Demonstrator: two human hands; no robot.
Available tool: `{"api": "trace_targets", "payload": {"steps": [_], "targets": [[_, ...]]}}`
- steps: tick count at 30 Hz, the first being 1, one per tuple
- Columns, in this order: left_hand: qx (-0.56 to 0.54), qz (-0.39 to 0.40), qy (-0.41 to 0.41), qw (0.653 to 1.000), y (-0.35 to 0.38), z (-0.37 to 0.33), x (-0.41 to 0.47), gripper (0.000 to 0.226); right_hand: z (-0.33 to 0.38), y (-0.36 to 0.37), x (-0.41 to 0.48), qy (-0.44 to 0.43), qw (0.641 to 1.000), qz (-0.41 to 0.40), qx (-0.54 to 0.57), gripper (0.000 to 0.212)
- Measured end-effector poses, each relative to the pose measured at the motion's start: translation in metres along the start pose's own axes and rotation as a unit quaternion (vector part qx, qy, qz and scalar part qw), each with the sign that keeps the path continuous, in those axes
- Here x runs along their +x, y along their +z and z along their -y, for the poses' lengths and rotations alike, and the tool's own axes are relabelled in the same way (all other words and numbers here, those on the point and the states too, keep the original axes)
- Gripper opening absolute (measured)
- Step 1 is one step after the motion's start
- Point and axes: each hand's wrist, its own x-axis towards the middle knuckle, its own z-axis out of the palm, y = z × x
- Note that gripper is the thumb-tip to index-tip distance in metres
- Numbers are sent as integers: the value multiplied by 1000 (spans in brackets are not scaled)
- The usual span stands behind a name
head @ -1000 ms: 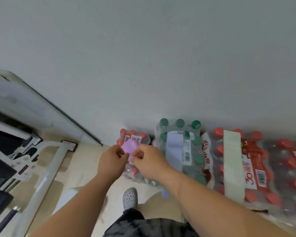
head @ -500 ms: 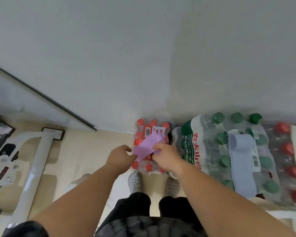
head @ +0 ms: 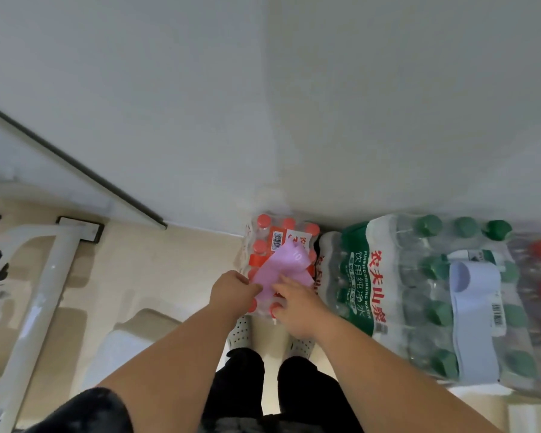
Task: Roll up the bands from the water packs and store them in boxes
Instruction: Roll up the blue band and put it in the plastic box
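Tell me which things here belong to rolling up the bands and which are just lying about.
Part of the job: pink band, held by left hand and right hand; red-capped water pack beneath it; blue-grey band on green-capped water pack.
Just lying about: white metal frame on the floor at left.

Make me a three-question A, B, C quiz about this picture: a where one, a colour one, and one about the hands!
1. Where is the pale blue band? A on the green-cap pack; B on the floor; C on a shoe.
2. What colour is the held band? A yellow; B purple; C black.
3. Who holds it? A nobody; B one hand; C both hands.
Answers: 1 A, it lies across that pack. 2 B, plainly purple. 3 C, left hand and right hand each pinch it.
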Motion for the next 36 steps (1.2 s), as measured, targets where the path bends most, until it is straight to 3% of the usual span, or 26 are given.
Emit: {"api": "trace_targets", "payload": {"steps": [5,8,11,13,16,19,23,25,28,30,33,36], "targets": [[68,10,-17,998,0,0,1,27,4,-4,-5,-12,998,17,-55,56],[9,-7,3,1000,3,5,2,10,-2,-1,-2,-18,995,12,-97,56],[-41,-24,40,998,-1,5,-6,12,-3,-1,-4,-20,997,18,-78,58],[-40,-22,82,996,-9,0,-18,12,-1,-5,-11,-18,1000,7,-19,51],[-34,-13,162,986,-31,-11,-37,14,6,-17,-33,-44,996,-75,34,45],[27,10,248,968,-62,-27,-64,18,17,-33,-65,-109,983,-131,70,56],[111,39,348,930,-94,-54,-113,17,43,-46,-107,-188,974,-120,41,67],[87,71,373,921,-103,-66,-137,17,52,-48,-126,-206,965,-148,67,55],[-1,108,383,917,-107,-86,-176,21,62,-54,-158,-212,938,-195,193,24],[-54,107,388,914,-106,-96,-199,19,60,-58,-178,-233,912,-222,253,21],[-103,104,411,900,-97,-107,-232,16,51,-63,-212,-257,892,-248,277,37],[-116,118,425,890,-69,-119,-260,19,31,-64,-245,-278,860,-268,335,22]]}}
